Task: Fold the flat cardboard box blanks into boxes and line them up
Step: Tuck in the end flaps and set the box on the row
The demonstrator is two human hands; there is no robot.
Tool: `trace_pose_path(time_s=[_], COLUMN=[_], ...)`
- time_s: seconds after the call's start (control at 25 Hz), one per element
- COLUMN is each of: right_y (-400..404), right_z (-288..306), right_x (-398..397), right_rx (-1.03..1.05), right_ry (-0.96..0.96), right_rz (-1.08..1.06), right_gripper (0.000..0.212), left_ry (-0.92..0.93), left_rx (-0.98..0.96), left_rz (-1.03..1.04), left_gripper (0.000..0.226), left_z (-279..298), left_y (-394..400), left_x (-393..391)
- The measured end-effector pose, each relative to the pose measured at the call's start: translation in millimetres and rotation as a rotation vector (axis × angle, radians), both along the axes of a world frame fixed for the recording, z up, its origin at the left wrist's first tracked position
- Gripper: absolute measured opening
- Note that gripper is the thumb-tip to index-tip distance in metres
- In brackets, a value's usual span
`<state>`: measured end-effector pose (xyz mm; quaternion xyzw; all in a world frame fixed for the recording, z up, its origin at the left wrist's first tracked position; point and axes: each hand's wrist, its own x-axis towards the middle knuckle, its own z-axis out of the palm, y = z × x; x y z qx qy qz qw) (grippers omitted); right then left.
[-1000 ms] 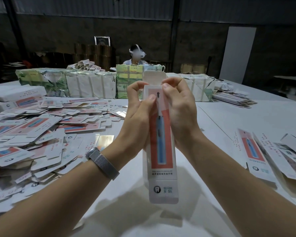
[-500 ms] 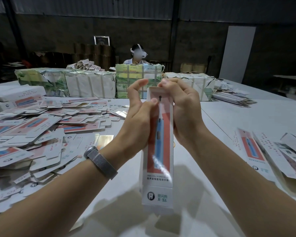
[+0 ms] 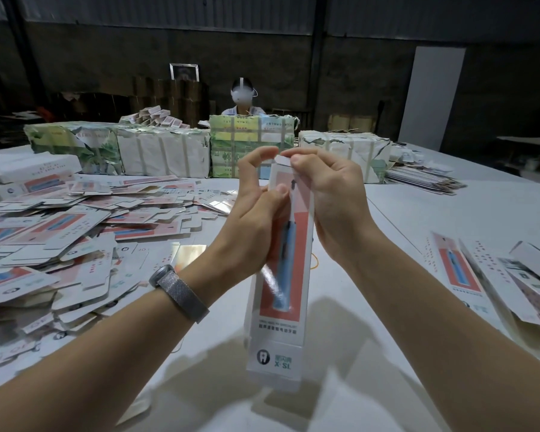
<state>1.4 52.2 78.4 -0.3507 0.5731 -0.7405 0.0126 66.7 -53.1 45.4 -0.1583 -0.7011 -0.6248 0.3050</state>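
I hold a long, narrow white box (image 3: 281, 307) with a red panel and a blue toothbrush picture upright above the white table (image 3: 449, 213). My left hand (image 3: 256, 210) grips its upper left side, thumb on the front face, forefinger curled over the top. My right hand (image 3: 331, 198) grips the upper right side, and its fingertips press the top flap down. A heap of flat box blanks (image 3: 75, 232) covers the table to the left. Folded boxes (image 3: 496, 275) lie at the right edge.
Wrapped bundles (image 3: 169, 151) stand in a row across the far side of the table, and a person (image 3: 243, 98) sits behind them. A stack of flat sheets (image 3: 424, 179) lies at the far right. White stacked boxes (image 3: 28, 173) sit at the far left.
The top flap, upright one second ago, has been folded down onto the box's top end. Both hands have shifted slightly at the top, and the box has tilted a little.
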Motion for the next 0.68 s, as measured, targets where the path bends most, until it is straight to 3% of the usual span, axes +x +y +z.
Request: trace_pose_path(time_s=[0.24,0.44,0.68], right_y=[4,12,13], right_z=[5,13,10], right_x=[-11,-22,-23], right_rx=[0.087,0.256,0.259], right_ry=[0.029,0.202,0.427], right_rz=[-0.007,-0.086,-0.102], right_gripper=[0.020,0.021,0.015], left_ry=[0.024,-0.011,-0.060], left_rx=[-0.078,-0.121,-0.050], left_rz=[0.048,0.015,0.009], left_gripper=[0.036,0.037,0.040], left_z=[-1,1,8], left_y=[-4,-10,-7], left_x=[-1,-1,3])
